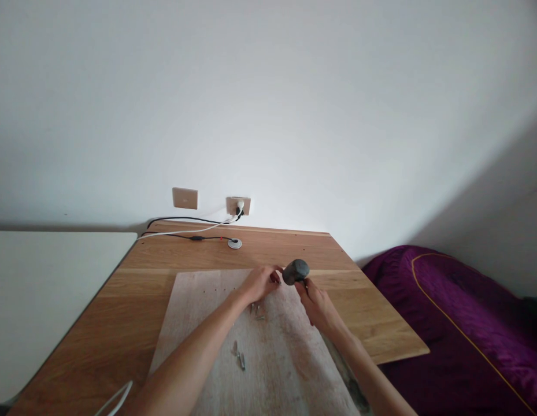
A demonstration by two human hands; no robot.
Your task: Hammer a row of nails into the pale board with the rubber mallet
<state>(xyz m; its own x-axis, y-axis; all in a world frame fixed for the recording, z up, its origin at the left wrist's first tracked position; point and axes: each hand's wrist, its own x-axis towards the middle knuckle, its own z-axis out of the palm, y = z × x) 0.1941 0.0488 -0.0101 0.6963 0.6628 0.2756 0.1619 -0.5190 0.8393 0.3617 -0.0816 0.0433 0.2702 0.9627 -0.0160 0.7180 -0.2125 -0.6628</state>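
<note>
Two hands are at work over the pale board [190, 312] on the worktop [372, 323], and from where I stand, taking twelve o'clock as the wall [294, 115], what counts is how the mallet [295, 271] sits against the left hand [262, 283].

Its dark head hangs at about three o'clock from those left fingers, just beside them; whether the two touch, I can't make out. The head's long axis slants, one face toward eight o'clock and the left fingertips, the other toward two. The right hand [317, 305] is wrapped around the handle, a firm grip, with the head out at about ten to eleven o'clock from its knuckles. So the right hand owns the mallet, while the left is the nearer one to that spot on the board's far part.

The left fingers are bent in toward one another, low over the board. Whether that grip is pinching something small, I cannot tell; the fingers hide it.

Loose metal bits [242, 361] lie on the board at about seven o'clock from the left hand, well apart from it, and a few more small pieces [260, 318] lie closer in, near six. Several dark dots [225, 289] mark the board at nine.
</note>
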